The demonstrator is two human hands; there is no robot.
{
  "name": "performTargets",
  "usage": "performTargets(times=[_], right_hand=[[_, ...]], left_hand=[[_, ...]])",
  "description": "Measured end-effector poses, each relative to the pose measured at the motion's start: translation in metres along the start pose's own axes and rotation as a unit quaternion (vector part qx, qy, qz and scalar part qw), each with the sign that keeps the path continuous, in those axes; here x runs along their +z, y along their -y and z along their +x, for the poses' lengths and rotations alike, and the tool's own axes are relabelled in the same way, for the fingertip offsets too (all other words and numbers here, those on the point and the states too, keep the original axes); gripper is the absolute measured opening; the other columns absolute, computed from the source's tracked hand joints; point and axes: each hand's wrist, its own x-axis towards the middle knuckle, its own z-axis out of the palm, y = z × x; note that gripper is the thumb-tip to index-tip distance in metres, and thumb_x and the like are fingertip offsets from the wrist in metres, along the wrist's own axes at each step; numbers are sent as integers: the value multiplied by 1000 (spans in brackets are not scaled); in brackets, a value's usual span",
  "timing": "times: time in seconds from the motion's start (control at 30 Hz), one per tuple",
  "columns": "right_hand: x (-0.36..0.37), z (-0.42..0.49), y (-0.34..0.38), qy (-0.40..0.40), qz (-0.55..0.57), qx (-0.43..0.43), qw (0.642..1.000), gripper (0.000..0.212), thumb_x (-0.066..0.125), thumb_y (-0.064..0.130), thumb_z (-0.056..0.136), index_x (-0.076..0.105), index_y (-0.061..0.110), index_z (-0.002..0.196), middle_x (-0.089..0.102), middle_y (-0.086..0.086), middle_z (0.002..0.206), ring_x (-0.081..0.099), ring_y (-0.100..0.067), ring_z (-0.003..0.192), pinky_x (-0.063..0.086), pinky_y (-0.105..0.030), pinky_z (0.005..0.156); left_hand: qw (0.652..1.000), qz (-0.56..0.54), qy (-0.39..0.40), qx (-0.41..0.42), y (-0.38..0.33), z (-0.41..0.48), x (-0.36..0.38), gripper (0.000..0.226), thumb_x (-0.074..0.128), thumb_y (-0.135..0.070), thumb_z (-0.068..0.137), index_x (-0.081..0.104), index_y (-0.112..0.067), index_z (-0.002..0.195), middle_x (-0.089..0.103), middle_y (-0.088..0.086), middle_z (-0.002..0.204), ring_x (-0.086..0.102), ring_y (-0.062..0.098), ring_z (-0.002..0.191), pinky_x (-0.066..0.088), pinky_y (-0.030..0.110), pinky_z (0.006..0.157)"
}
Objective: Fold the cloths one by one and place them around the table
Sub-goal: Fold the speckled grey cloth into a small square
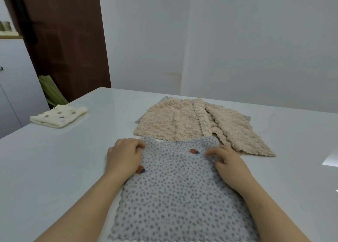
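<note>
our left hand (124,156) curls its fingers over the far left corner of the grey spotted cloth (179,192) and grips that edge, while our right hand (229,162) sets bent fingers down near the far right corner; we cannot tell whether it pinches the fabric or only presses it. the cloth lies flat on the white table (54,168), straight in front of us, between our forearms. just beyond it lie two beige cloths (170,122), unfolded and overlapping, the nearer one touching its far edge. a folded cream dotted cloth (58,116) sits well apart by the table's left edge.
</note>
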Motion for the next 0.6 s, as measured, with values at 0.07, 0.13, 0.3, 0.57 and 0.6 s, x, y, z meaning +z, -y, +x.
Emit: performTargets(times=[0.07,0.13,0.3,0.57,0.6], right_hand=[[-2,0,2,7,6,6,1000,31,47,9,89,56,30,109,51,6,117,44,-17,118,39,-31,94],[-4,-2,3,-24,28,-2,999,33,51,16,90,55,26,121,49,6,130,37,-19,128,31,-34,105],[-4,-4,5,-103,7,-9,995,45,50,24,91,41,29,135,34,6,147,24,-19,134,19,-36,110],[-1,0,0,-87,-44,-2,995,61,42,41,89,19,33,145,13,9,156,12,-20,141,13,-37,114],[-1,-2,2,-108,-30,-24,993,64,39,44,85,19,33,145,13,9,156,11,-17,140,11,-35,114]], left_hand=[[999,-27,13,29,0,-2,-2,29,52,-26,90,57,-26,119,52,-8,131,37,15,127,29,33,102],[995,-74,17,61,2,-6,-5,40,61,-30,84,54,-24,122,49,-9,132,36,13,127,28,31,104],[993,-78,-11,86,2,-6,-6,44,64,-25,82,52,-21,124,46,-8,132,38,14,127,30,34,106],[992,0,28,121,3,-3,-2,56,46,-25,87,31,-23,141,23,-9,151,21,11,138,25,37,110],[991,-16,17,134,3,-4,-4,63,45,-29,80,31,-22,141,23,-8,150,22,12,138,25,37,109]])
